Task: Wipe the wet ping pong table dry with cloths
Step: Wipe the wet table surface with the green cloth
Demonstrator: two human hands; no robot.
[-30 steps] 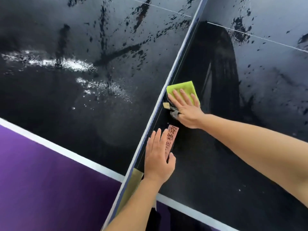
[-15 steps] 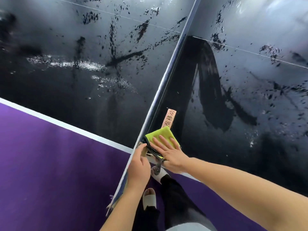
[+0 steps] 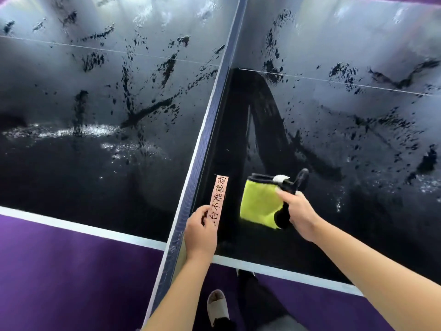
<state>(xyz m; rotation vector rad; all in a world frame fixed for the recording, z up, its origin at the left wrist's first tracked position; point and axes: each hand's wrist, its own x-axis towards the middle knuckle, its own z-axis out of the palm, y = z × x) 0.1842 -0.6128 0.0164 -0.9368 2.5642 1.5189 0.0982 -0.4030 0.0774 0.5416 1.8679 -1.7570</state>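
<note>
**Now we set the cloth flat for the next stroke**

Now our right hand (image 3: 297, 211) holds the yellow-green cloth (image 3: 259, 204) lifted off the ping pong table (image 3: 358, 187); the fingers are curled and pinch its dark edge, so the cloth hangs down near the net (image 3: 202, 144). Our left hand (image 3: 200, 231) rests at the net's near end, fingers lying on the pink label (image 3: 218, 195); whether they grip anything we cannot tell. We judge that the strip beside the net is already wiped dark, while many drops remain farther right and on the other half. To do it well, we should lay the cloth wide and flat, press with the whole palm, and pull long overlapping strokes toward the near white edge (image 3: 286, 271). The dangling dark part may drag water back, so we fold it under.
</note>
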